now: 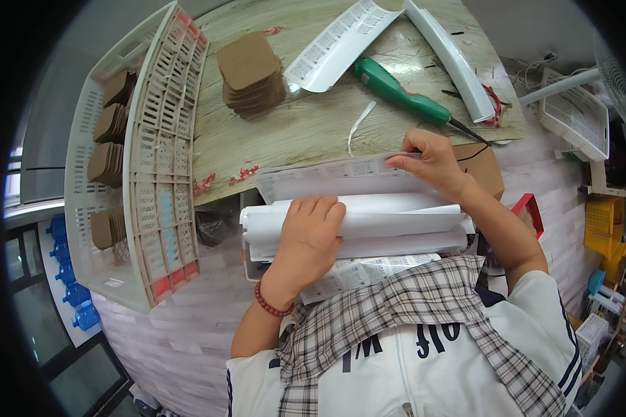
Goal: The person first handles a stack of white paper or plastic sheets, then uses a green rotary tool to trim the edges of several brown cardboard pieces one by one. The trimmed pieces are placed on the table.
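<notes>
Across my lap lie several curled white sheets (pixel 389 221), glossy and rolled into loose tubes. My left hand (pixel 309 229) is closed over them, its fingers curved across the top of the roll. At the table's near edge, my right hand (pixel 428 161) pinches the upper edge of a printed label sheet (pixel 327 172) between thumb and fingers. That sheet stands up behind the roll, partly covered by it. Another printed sheet (pixel 372 274) shows under the roll, against my checked apron.
On the table (pixel 313 135) are a stack of brown cards (pixel 247 66), a green corded tool (pixel 403 94) with a long dark tip, and curled sheets (pixel 348 42). A pale plastic crate (pixel 163 160) with brown card stacks stands at left. A cardboard box (pixel 481 169) sits right.
</notes>
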A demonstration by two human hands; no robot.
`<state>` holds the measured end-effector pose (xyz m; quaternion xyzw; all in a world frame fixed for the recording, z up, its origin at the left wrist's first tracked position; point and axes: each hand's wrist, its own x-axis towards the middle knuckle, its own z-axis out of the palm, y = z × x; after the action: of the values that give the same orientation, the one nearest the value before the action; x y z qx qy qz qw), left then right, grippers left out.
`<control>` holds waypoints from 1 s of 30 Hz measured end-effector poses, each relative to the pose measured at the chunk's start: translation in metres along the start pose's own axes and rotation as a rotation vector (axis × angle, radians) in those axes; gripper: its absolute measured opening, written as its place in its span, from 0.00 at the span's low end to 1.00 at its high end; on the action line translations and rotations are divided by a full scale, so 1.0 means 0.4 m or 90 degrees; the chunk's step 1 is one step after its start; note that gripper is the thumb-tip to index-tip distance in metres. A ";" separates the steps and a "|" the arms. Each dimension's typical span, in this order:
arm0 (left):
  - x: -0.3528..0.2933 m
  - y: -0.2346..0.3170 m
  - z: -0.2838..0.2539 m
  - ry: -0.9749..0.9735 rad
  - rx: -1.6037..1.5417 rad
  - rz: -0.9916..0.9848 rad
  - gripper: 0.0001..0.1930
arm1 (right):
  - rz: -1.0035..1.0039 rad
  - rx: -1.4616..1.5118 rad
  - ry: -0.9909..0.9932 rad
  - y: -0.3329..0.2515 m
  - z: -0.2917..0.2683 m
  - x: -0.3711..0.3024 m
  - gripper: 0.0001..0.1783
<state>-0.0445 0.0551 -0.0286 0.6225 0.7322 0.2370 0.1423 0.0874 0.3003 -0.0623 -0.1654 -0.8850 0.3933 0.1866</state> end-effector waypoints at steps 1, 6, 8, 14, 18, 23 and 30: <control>0.000 0.000 0.001 0.002 0.001 0.001 0.26 | -0.013 -0.005 -0.001 0.001 -0.001 0.002 0.20; 0.014 0.013 -0.016 0.004 -0.003 -0.033 0.39 | 0.057 0.094 -0.037 0.020 0.004 0.006 0.15; 0.031 0.010 -0.014 -0.011 -0.022 -0.068 0.47 | 0.066 0.127 -0.043 0.021 -0.001 0.007 0.15; 0.047 -0.009 -0.015 -0.032 -0.030 -0.052 0.47 | 0.041 0.156 -0.065 0.032 -0.004 0.005 0.12; 0.041 -0.010 -0.013 -0.048 -0.026 -0.031 0.44 | 0.093 0.194 -0.071 0.033 -0.002 0.000 0.11; 0.038 -0.011 -0.013 -0.038 -0.017 -0.012 0.41 | 0.058 0.182 -0.100 0.039 -0.020 -0.005 0.11; 0.048 0.006 -0.018 -0.055 -0.030 -0.062 0.39 | 0.186 0.323 -0.104 0.077 -0.040 -0.017 0.11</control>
<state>-0.0498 0.0730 -0.0195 0.5925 0.7487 0.2201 0.2000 0.1052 0.3271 -0.0771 -0.2067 -0.7376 0.6363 0.0916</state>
